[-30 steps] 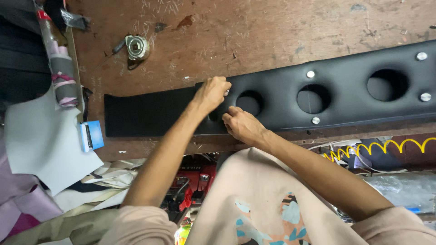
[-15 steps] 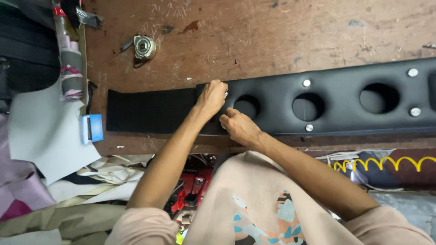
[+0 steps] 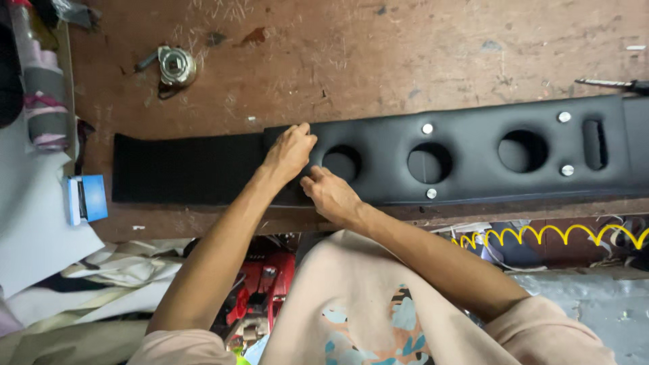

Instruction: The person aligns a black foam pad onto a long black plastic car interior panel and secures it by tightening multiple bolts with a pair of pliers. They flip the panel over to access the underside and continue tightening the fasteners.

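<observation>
- On the table (image 3: 405,61), the left hand (image 3: 289,152) presses flat on the black panel (image 3: 473,159), grip spread.
- The right hand (image 3: 331,196) pinches the panel's near edge.

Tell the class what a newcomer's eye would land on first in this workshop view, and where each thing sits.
A long black panel with three round holes and silver screws stretches across the scratched wooden bench. The left hand and right hand press on it where it meets a strip of black fabric. A yellow coiled cord runs below the bench's right edge.
</observation>
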